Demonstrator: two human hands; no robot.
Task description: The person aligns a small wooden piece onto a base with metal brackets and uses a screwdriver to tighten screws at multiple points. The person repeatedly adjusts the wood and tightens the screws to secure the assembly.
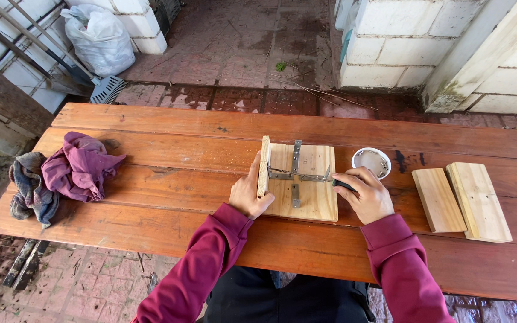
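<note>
Here I see my left hand [250, 194] wrapped around the near end of a narrow wooden strip [264, 165] that stands on edge along the left side of a flat wooden board [312, 200]. The thumb lies on the outer face of the strip and the fingers curl toward its inner side, so the hand is closed on it. My right hand [367, 194] sits at the board's right edge, fingers folded tight around a dark-handled tool [337, 182]; only a short piece of the handle shows, and a thin metal shaft runs leftward from it across the board toward the strip. I cannot tell what kind of tip it has.

On the board lie grey metal brackets [295, 173]: one long piece runs up and down near the middle, and another crosses it toward the upright strip. The board itself rests flat on the reddish-brown plank table [169, 128], about in the centre, near the edge closest to me.

Just beyond my right hand stands a small round white dish [371, 161] holding small metal bits, too small to make out. Further right, two wooden blocks [462, 200] lie side by side, touching or nearly so. At the far left end of the table lies a crumpled purple cloth [79, 167], with a checked grey cloth [30, 188] against it, hanging over the edge. Both my sleeves are dark red.
</note>
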